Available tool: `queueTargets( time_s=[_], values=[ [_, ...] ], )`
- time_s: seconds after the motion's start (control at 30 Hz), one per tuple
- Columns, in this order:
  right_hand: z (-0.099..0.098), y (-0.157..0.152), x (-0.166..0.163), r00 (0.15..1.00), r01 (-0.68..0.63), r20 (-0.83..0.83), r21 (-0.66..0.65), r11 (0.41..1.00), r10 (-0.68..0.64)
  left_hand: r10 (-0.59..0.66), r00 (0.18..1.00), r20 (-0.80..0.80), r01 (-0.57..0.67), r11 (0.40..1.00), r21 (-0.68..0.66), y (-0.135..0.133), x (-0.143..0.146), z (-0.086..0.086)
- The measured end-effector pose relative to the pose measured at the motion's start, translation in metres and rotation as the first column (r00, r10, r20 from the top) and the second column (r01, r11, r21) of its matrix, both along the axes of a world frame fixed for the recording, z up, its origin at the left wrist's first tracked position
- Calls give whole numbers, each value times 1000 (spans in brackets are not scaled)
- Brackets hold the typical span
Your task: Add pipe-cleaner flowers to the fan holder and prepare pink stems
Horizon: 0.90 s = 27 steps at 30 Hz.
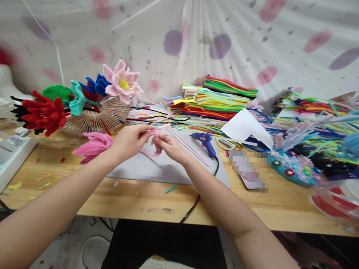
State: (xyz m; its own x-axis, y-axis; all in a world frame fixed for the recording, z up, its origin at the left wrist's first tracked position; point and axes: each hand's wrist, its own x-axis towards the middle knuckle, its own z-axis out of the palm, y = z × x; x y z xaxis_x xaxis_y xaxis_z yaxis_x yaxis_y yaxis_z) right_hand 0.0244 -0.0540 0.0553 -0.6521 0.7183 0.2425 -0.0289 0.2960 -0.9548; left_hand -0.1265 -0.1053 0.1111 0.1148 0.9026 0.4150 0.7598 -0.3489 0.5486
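Note:
Both hands meet above the grey mat. My left hand pinches a pink pipe cleaner with thumb and forefinger. My right hand has its fingers closed on the same strand, close to the left fingertips. A length of it curves down below the fingers, and a pale pink end sticks out above the right hand. How the strand is bent between the fingertips is too small to make out. Beside my left wrist lies a pink pipe-cleaner flower. Two pale pink pipe cleaners lie straight on the mat, right of my hands.
A blue glue gun rests on the mat's right side, its black cord running off the table's front edge. Behind stand bundles of coloured pipe cleaners. Finished flowers and a fan-shaped wooden holder are left; a phone lies right.

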Motion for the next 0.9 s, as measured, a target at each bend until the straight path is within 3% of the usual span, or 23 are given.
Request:
queueTargets(
  time_s=[0.13, 0.23, 0.37, 0.47, 0.53, 0.67, 0.77, 0.9],
  values=[
    [-1, -9, 0, 978, 102, 162, 171, 980, -130, 176, 962, -210, -172, 984, 36, 7, -5, -9],
    [9, -19, 8, 925, 104, 323, 289, 952, -200, 254, 879, -403, -275, 961, 6, 9, -6, -8],
    [36, -17, 22, 863, 107, 395, 466, 878, -315, 202, 773, -602, -289, 956, -50, 7, -8, -1],
    [52, 5, 26, 873, 155, 315, 544, 825, -372, 107, 787, -607, -191, 979, -74, 7, -9, 3],
    [54, 25, 24, 910, 164, 258, 498, 851, -326, 4, 859, -512, -71, 991, -113, 7, -10, 4],
    [36, 45, 15, 956, -17, 287, 272, 962, -64, -173, 962, -211, 149, 981, -127, 6, -13, 4],
    [19, 30, 12, 925, -112, 378, 165, 980, 42, -87, 986, -144, 80, 995, -55, 4, -16, 3],
    [22, 2, 18, 900, -235, 416, 210, 949, 131, 122, 936, -330, -128, 992, 4, 2, -22, -1]
  ],
)
